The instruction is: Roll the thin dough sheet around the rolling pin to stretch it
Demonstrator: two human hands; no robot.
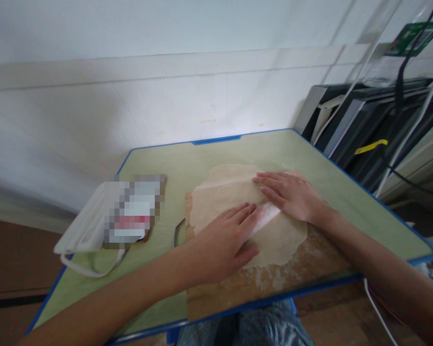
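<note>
L hand [228, 239] & R hand [295, 196] w/ fingers outstretched on rolling pin [267, 217] atop dough [218, 198]

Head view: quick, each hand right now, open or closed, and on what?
Left hand: open, palm down on the pale roll over the dough.
Right hand: open, palm down, farther along the same roll.

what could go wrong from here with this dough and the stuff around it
The dough reaches past the far edge of the wooden board, so it might stick to the green tabletop. Loose flour near the board's front could drop onto the jeans. The mask juts over the left edge; a bump may knock it off.
</note>
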